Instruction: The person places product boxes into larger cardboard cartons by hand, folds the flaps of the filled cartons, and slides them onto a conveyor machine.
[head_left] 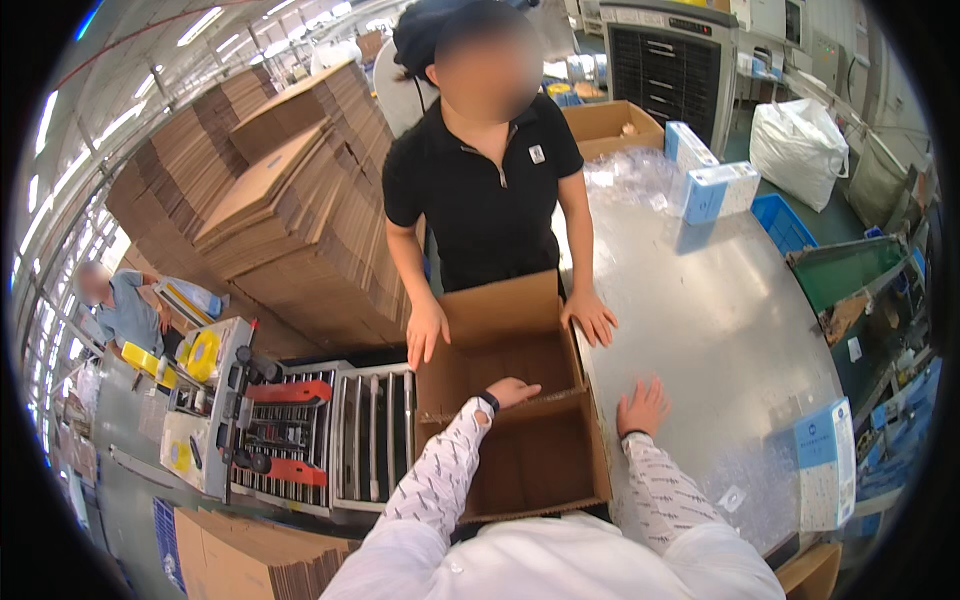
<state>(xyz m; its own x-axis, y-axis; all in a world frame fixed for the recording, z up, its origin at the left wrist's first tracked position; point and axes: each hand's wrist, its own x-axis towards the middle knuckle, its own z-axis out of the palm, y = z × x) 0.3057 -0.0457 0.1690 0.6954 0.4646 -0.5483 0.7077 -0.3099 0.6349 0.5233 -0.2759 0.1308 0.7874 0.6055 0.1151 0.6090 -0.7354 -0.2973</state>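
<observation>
Two open, empty-looking cardboard boxes stand end to end before me, the far box (505,345) and the near box (530,465). My left hand (512,391) is over the cardboard edge where they meet. One digit stretches to the right; the other fingers are partly hidden, and I see nothing held. On the metal table (720,330) to the right, my right hand (643,405) rests flat with fingers spread. Across from me, a person in a black shirt (485,190) has one hand (427,330) at the far box's left side and the other (590,317) by its right edge.
At left are a roller conveyor (375,435) and a taping machine with red guides (290,393). Stacked flat cardboard (300,210) rises behind it. Blue-and-white cartons (720,190) and clear plastic bags (630,178) lie on the table's far end; another carton (825,465) stands at right.
</observation>
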